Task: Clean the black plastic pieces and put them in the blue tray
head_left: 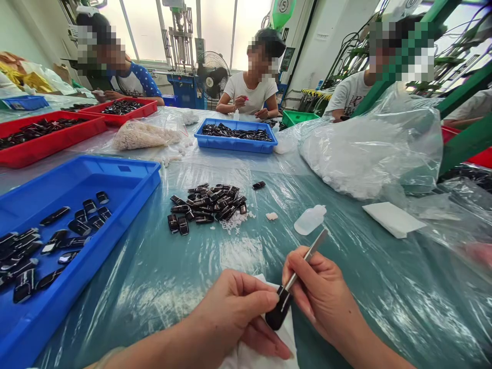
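My left hand (246, 312) pinches a glossy black plastic piece (280, 310) between thumb and fingers, over a white cloth or tissue (265, 353). In my right hand (323, 287) is a pair of metal tweezers (307, 259), held like a pen. The lower end of the tweezers meets the top end of the black piece; whether it goes inside, I cannot tell. Beyond my hands lies a pile of similar black pieces (209, 202), with small white bits (234, 221) beside it. A translucent squeeze bottle (309, 220) rests on its side past my right hand.
A blue tray (149, 179) with black pieces stands at left, a smaller blue tray (236, 145) ahead. Red trays (57, 146) sit far left. A bag of pale bits (146, 134), a large plastic bag (369, 154) and a folded white cloth (392, 218) lie on the table. Several people sit around it.
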`<state>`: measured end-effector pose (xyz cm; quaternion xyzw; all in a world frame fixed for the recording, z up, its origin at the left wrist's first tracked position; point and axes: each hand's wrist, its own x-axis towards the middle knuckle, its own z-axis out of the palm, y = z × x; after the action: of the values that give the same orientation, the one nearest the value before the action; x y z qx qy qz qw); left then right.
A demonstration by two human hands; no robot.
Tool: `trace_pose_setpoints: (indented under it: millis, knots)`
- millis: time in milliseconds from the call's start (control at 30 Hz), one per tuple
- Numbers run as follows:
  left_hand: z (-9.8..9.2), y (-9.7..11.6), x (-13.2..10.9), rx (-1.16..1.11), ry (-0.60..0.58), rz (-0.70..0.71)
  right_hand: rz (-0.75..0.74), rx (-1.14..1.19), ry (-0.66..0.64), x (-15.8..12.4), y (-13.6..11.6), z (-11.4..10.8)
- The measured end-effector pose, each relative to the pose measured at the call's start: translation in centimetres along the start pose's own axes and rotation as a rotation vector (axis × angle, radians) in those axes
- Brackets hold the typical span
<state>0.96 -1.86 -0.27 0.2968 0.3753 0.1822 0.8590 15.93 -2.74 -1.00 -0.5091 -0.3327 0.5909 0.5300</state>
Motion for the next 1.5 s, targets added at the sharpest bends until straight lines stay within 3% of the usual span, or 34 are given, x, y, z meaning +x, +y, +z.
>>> trace_pose_setpoints:
  millis: [1233,1500]
  knots:
    - [-0.3,0.0,0.0,0.004,-0.016,0.025,-0.100,-0.025,-0.105,0.1,-0.4,-1.0]
    - [-0.1,0.0,-0.1,0.001,0.005,0.027,-0.135,-0.033,-0.054,-0.2,-0.6,-1.1]
